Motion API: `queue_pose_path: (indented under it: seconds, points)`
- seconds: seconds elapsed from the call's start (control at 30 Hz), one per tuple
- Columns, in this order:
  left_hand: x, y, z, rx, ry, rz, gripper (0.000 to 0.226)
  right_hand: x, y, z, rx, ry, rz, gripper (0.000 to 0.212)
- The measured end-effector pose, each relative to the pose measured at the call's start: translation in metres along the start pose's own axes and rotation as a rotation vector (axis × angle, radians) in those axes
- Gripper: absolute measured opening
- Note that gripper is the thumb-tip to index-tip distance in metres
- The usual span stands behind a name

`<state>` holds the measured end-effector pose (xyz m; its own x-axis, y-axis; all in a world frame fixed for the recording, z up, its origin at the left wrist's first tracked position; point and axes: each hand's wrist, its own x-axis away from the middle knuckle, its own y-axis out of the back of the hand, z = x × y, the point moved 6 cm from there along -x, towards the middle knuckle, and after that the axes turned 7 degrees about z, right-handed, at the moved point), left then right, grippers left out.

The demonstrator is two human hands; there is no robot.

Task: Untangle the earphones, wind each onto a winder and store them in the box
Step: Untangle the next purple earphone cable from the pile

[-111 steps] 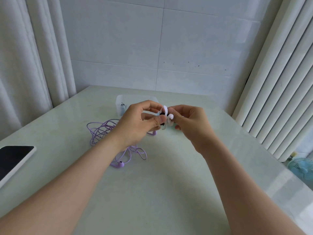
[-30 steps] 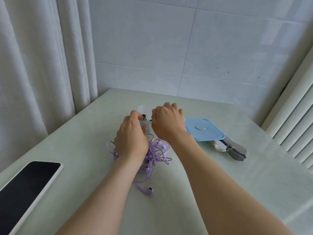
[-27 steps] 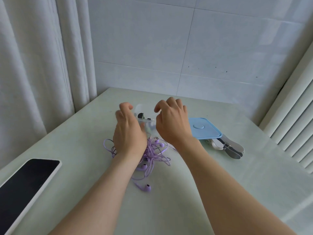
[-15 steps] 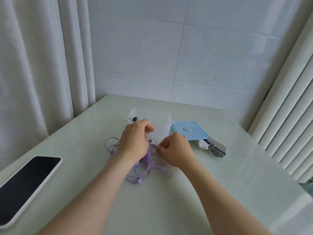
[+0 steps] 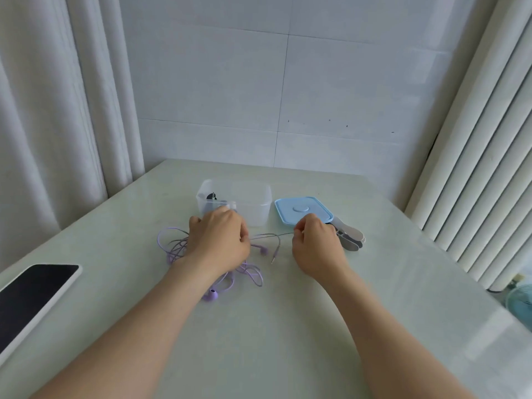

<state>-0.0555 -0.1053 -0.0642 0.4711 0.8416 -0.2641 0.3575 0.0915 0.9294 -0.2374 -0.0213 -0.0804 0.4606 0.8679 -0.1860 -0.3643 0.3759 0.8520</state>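
Tangled purple earphones (image 5: 175, 246) lie on the pale table in front of the clear plastic box (image 5: 253, 197). My left hand (image 5: 218, 240) sits over the tangle and grips the cable. My right hand (image 5: 313, 243) pinches a strand of the same cable, stretched between both hands. The plug (image 5: 274, 257) dangles from that strand, and one earbud (image 5: 211, 296) lies near my left forearm. A dark wound earphone (image 5: 212, 196) sits inside the box at its left end. Grey winders (image 5: 352, 237) lie beside my right hand, partly under the blue lid (image 5: 302, 210).
A phone (image 5: 31, 292) with a dark screen lies at the table's left front edge. Curtains hang on the left, a white ribbed radiator stands on the right. A blue fan (image 5: 521, 300) shows past the right table edge.
The wound white earphone went into the box. Both hands came back from the box to the purple tangle. My right hand has drawn a strand out to the right.
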Motion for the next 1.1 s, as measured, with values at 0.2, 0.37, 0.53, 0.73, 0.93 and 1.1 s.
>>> queue_pose_path:
  seconds: [0.2, 0.37, 0.53, 0.73, 0.93, 1.1]
  points:
    - [0.000, 0.004, -0.011, 0.104, -0.093, -0.171, 0.009, 0.009, 0.005, 0.003, 0.113, 0.019, 0.030, 0.018]
    - [0.007, 0.007, -0.031, 0.222, -0.345, -0.245, 0.008, 0.020, 0.015, 0.025, -0.148, 0.195, -0.053, 0.040]
    - [0.012, 0.015, -0.037, 0.316, -0.478, -0.274, 0.003, 0.023, 0.015, 0.033, -0.098, 0.248, -0.175, 0.031]
    - [0.013, 0.018, -0.031, 0.199, -0.372, -0.237, 0.062, 0.025, 0.036, 0.030, -0.847, 0.121, -0.102, 0.032]
    - [0.011, 0.028, -0.022, 0.127, -0.280, -0.316, 0.043, 0.021, 0.052, 0.011, -0.541, 0.064, -0.333, 0.026]
    - [0.006, 0.019, -0.015, 0.297, -0.213, -0.198, 0.038, 0.025, 0.053, 0.008, -0.196, -0.079, -0.322, 0.021]
